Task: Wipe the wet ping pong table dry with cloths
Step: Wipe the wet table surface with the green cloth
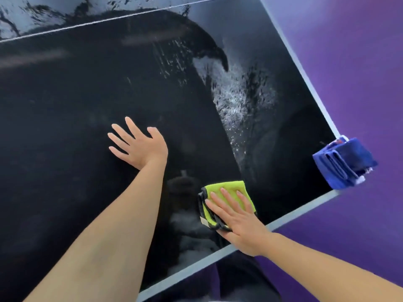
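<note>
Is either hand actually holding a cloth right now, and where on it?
Neither grips one. The right hand presses flat on the green cloth's near half; the left hand rests open on the table.

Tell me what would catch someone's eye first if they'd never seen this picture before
Brightest is the lime-green cloth near the table's close edge, with the right hand pressing flat on it. Next, the folded blue cloths sitting on the table's right corner against the purple floor. Then the white streak of water droplets on the dark ping pong table, beyond the green cloth, while the left hand lies spread open on the surface mid-table.
</note>
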### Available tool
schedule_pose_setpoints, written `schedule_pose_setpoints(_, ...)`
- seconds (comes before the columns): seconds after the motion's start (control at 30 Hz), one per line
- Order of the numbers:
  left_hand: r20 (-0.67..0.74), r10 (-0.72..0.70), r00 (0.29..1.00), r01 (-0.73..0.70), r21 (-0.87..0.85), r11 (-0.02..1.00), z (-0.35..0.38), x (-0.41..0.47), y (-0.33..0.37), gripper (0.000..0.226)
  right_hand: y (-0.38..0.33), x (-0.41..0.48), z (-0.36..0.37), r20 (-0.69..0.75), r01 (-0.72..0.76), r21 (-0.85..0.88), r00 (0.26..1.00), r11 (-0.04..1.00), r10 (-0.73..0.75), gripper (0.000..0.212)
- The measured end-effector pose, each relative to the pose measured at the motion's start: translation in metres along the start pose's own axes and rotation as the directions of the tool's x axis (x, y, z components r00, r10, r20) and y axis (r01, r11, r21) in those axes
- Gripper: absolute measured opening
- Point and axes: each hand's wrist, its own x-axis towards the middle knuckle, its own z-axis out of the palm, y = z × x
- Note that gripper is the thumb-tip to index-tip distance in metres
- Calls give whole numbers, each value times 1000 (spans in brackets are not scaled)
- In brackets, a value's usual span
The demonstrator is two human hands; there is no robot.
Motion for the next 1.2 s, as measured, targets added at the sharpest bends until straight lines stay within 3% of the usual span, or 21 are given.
schedule_pose_setpoints(0.1,101,63,993,-61,-21,998,-10,1,-8,71,-18,-43,26,5,-53,138,999,989,53,65)
schedule_pose_setpoints(0.2,176,101,979,-98,-26,995,-20,2,-17,74,-40,-73,38,33,-127,440,992,889,125,53)
schedule_pose_setpoints(0.23,196,109,975,-107,-20,994,-23,3,-18,74,-47,-81,38,68,-195,590,979,784,193,50)
schedule_pose_setpoints(0.3,221,112,969,-112,-10,994,-29,2,-18,75,-60,-91,25,146,-283,857,935,431,324,39)
schedule_pose_setpoints(0.37,218,94,971,-94,-14,996,-36,-2,-12,75,-63,-92,1,181,-243,967,864,75,471,28)
schedule_pose_setpoints(0.43,194,89,977,-83,-36,996,-40,-9,0,74,-60,-87,-33,254,-136,961,773,-239,582,27)
schedule_pose_setpoints(0.5,185,139,973,-130,-60,990,-37,-21,18,74,-50,-80,-71,261,-5,913,776,-407,575,31)
schedule_pose_setpoints(0.57,200,184,962,-170,-87,982,-29,-33,38,74,-34,-68,-109,222,72,889,797,-453,562,32)
schedule_pose_setpoints(0.73,207,22,978,-4,-86,996,2,-42,71,71,26,-4,-187,157,89,918,814,-387,559,31)
schedule_pose_setpoints(0.83,96,-41,995,42,-4,999,19,-46,80,70,69,49,-234,66,87,972,791,-218,609,26)
schedule_pose_setpoints(0.9,26,-69,997,68,46,997,30,-45,84,71,100,91,-267,-121,132,991,729,34,673,18)
schedule_pose_setpoints(0.97,-30,-92,995,94,77,993,38,-40,86,72,129,136,-300,-377,149,913,659,379,651,16)
schedule_pose_setpoints(1.03,-77,-97,992,103,86,991,42,-40,86,73,158,187,-322,-519,84,750,689,656,505,20)
schedule_pose_setpoints(1.13,-143,-92,985,108,105,989,48,-37,85,74,204,276,-335,-469,-120,489,799,864,376,33)
schedule_pose_setpoints(1.2,-156,-97,983,116,115,987,50,-37,85,74,214,328,-340,-403,-204,254,866,945,295,47)
